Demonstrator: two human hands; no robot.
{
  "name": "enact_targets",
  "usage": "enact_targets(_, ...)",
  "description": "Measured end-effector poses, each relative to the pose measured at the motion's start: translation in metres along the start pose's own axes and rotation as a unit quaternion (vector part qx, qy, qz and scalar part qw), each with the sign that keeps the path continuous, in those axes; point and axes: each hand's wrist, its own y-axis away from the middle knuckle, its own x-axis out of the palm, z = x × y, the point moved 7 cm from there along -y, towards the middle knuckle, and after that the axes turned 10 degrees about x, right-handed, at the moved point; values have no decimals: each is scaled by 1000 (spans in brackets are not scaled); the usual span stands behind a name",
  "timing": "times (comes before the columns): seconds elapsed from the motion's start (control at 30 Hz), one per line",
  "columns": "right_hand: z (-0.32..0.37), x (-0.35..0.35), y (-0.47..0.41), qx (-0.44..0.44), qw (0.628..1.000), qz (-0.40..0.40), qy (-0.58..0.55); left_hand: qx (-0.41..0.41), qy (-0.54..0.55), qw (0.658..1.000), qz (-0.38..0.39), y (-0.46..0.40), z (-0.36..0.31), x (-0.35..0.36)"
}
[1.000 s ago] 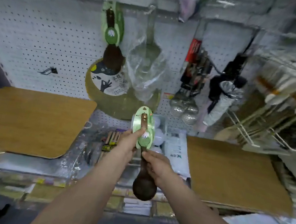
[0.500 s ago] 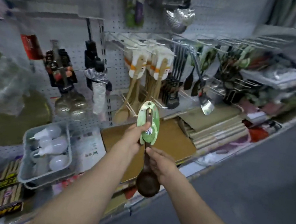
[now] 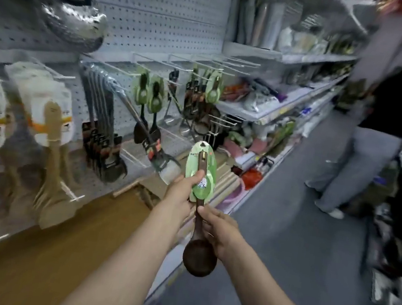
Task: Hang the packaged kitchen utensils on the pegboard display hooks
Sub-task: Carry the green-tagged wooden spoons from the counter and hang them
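I hold a dark brown spoon [image 3: 199, 257] upright in front of me; a green card [image 3: 201, 167] wraps the top of its handle. My left hand [image 3: 181, 195] grips the card's lower left side, thumb on its face. My right hand [image 3: 220, 231] grips the handle just above the bowl. Farther off on the pegboard [image 3: 157, 13], white wire hooks [image 3: 196, 64] carry more green-carded utensils [image 3: 151, 94] of the same kind. The spoon is well short of those hooks.
Wooden spatulas in white sleeves [image 3: 46, 116] and black utensils [image 3: 103, 149] hang at the left. A steel colander [image 3: 76, 25] hangs above. Wooden boards [image 3: 54, 248] lie on the lower shelf. A person [image 3: 383, 115] stands in the aisle at the right.
The view has swung right along the shelving: the umbrella and bulb tray have left the frame, the green-carded hooks came into sight. Both hands keep the same hold on the spoon.
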Motion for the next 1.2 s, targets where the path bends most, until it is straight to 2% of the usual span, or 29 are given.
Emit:
enact_targets(0.23,129,-40,-106,-28,999,-24,-7,28,-7,998,48,-146,5,106)
enact_targets(0.4,162,-60,-168,-15,999,-16,-27,27,-20,998,52,-202,17,141)
enact_targets(0.57,208,-75,-241,-8,999,9,-37,36,-28,999,13,-269,23,169)
enact_targets(0.73,277,-80,-321,-24,998,58,12,90,-32,995,-32,-344,11,202)
enact_targets(1.07,444,-110,-450,-25,981,187,46,174,-30,975,-132,-463,-15,322)
enact_targets(1.2,486,-112,-483,-26,970,233,67,196,-12,966,-170,-490,-23,349)
